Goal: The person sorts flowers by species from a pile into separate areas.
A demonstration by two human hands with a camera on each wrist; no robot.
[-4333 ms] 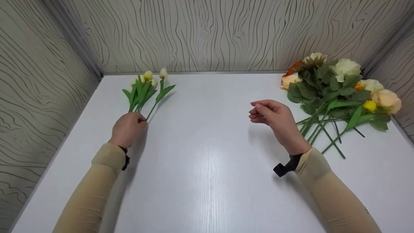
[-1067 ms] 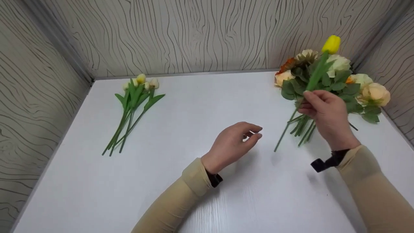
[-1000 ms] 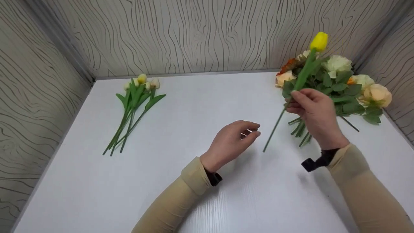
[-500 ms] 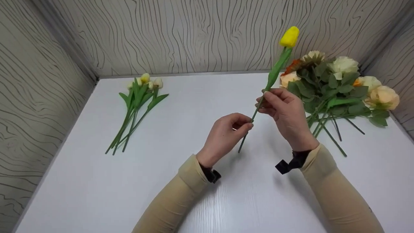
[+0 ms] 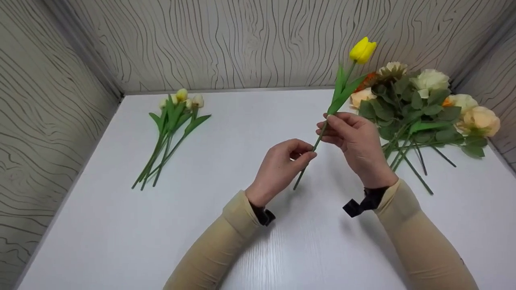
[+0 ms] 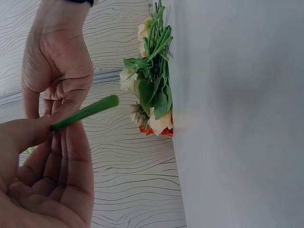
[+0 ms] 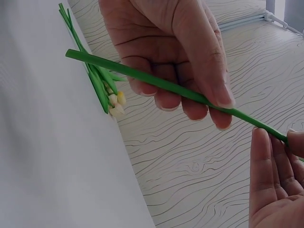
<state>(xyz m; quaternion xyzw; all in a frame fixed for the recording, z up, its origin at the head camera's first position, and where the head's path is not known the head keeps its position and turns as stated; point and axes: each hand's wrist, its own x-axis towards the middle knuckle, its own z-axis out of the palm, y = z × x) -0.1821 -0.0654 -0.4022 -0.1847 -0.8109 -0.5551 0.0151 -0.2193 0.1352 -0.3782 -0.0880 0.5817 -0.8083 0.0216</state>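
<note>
Both hands hold a yellow tulip (image 5: 363,50) over the middle of the table, its bloom tilted up to the right. My right hand (image 5: 358,145) pinches the stem just below the green leaves. Lower down, my left hand (image 5: 279,168) pinches the same stem between thumb and fingers. The bare stem end (image 5: 297,183) points down past the left hand. In the right wrist view the green stem (image 7: 156,81) crosses the fingers of the left hand, with the right fingertips farther along it. The left wrist view shows the cut end of the stem (image 6: 107,102).
A bunch of pale and yellow tulips (image 5: 171,121) lies on the white table (image 5: 225,225) at the left. On the right lies a heap of roses and other flowers (image 5: 427,104), stems toward the front. Wood-patterned panels (image 5: 250,44) wall the back and sides.
The left hand let go of the bunch at the left and came to the middle. The right hand lifted the yellow tulip from the right heap and brought it left; the left hand then took its stem.
</note>
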